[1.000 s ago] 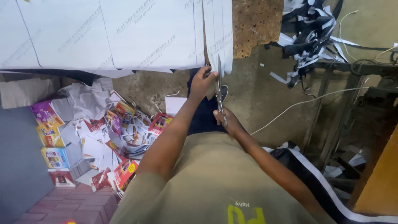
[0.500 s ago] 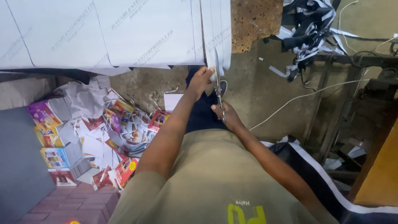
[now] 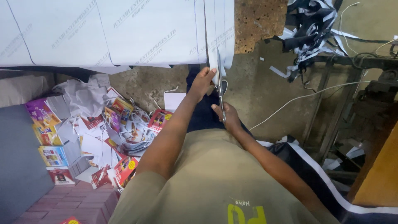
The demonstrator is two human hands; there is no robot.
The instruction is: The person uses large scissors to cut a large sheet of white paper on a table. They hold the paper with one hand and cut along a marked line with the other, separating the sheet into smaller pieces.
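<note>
A large white paper sheet with faint printing hangs across the top of the view. My left hand pinches its lower edge beside a cut line. My right hand grips the handles of metal scissors, whose blades point up into the sheet. To the right of the blades hangs a narrow white strip, partly cut away from the sheet. My olive shirt fills the bottom of the view.
Colourful printed card offcuts and crumpled paper are piled on the floor at left, by a grey panel. Black and white strips drape over a metal frame at right. A white cable crosses the concrete floor.
The scissors and both hands have crept slightly up along the cut line. The view has shifted a little.
</note>
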